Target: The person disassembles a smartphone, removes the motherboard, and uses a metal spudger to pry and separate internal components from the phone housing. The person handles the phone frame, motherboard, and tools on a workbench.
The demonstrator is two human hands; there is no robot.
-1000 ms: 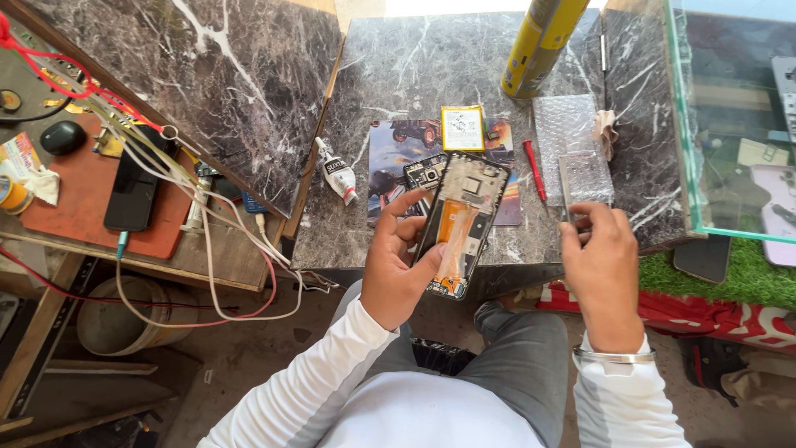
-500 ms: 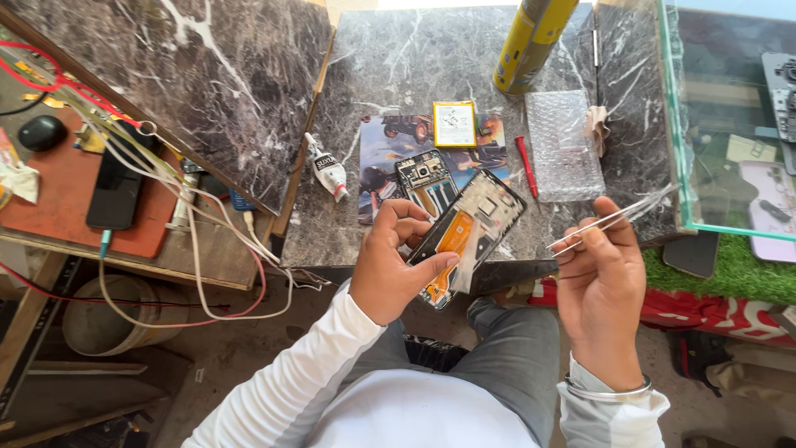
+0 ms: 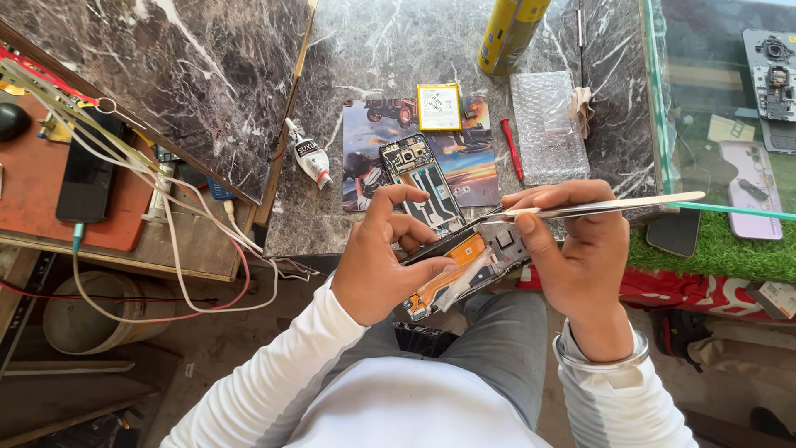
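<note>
The left hand [image 3: 390, 270] holds an opened phone [image 3: 464, 261] over the person's lap, just in front of the worktop [image 3: 390, 41]. Its fingers are wrapped around the phone's lower end, and the thumb lies across the orange strip inside. The right hand [image 3: 576, 249] pinches long metal tweezers [image 3: 597, 207], fingers closed tight on them. The tips point at the grey parts near the top of the phone. It looks like the step in hand is picking at a small part inside the phone. Whether the tips already touch that part is too small to tell. The next move needs a very still left hand and a soft, careful push or pull with the tips, because the parts look tiny and thin. On the worktop lie another open phone back [image 3: 419, 178] on a picture mat [image 3: 477, 170], a yellow battery [image 3: 439, 107], a red screwdriver [image 3: 510, 148], a tube of glue [image 3: 308, 154] and a piece of bubble wrap [image 3: 547, 124].
</note>
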